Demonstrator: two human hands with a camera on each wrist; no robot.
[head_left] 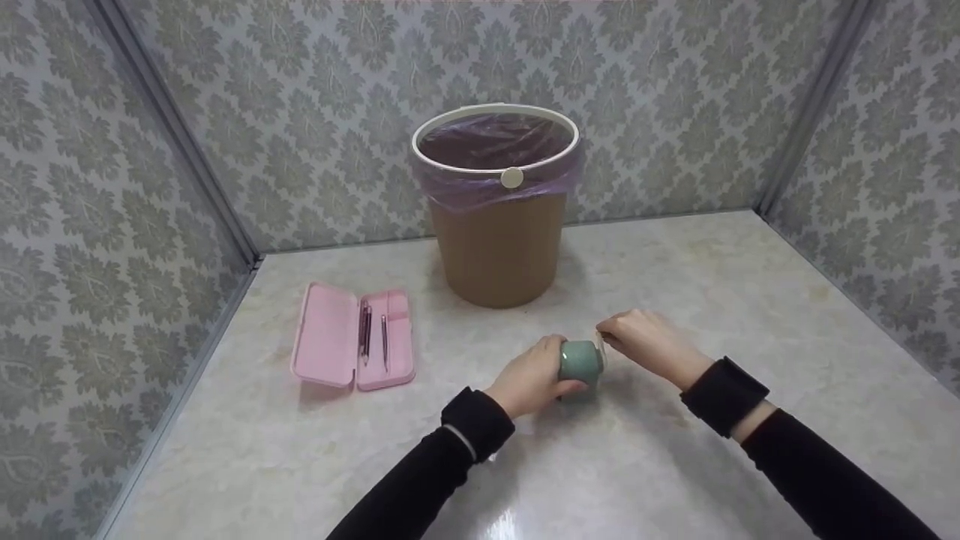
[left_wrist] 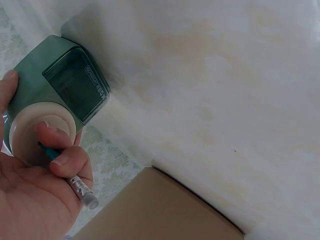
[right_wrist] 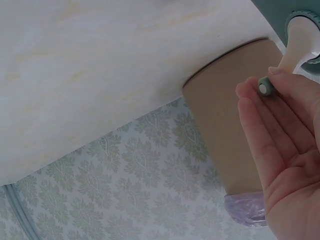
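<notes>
Between four and five o'clock from the middle of the head view, a green hand-crank pencil sharpener (head_left: pixel 580 361) sits between two hands over the marbled counter (head_left: pixel 675 262); whether it rests on that surface or is lifted slightly cannot be told. The left hand (head_left: pixel 529 379), toward its eight o'clock, wraps the body, and the left wrist view shows fingers of this hand also pinching a short teal pencil (left_wrist: pixel 80 187). That pencil points at the round cream face (left_wrist: pixel 24 132) of the sharpener, its silver ferrule and grey eraser facing outward toward five o'clock. A dark see-through drawer (left_wrist: pixel 77 87) lies toward one o'clock of the cream face, with small pale lettering along one edge. At three o'clock of the sharpener is the right hand (head_left: pixel 652 345), whose thumb and index finger pinch the green knob (right_wrist: pixel 265 86) at the end of the cream crank (right_wrist: pixel 302 42).

At nine o'clock of the sharpener, well apart from it, lies an open pink pencil case (head_left: pixel 401 351), its lid (head_left: pixel 326 337) swung toward nine o'clock. Two dark pencils (head_left: pixel 365 334) lie close together in the tray, and a slim pencil-like item (head_left: pixel 385 345) lies just beside them at three o'clock. Toward eleven o'clock of the sharpener stands a tan bin (head_left: pixel 501 255), upright, with a translucent purple liner (head_left: pixel 465 191) folded over beneath its cream rim (head_left: pixel 570 150).
</notes>
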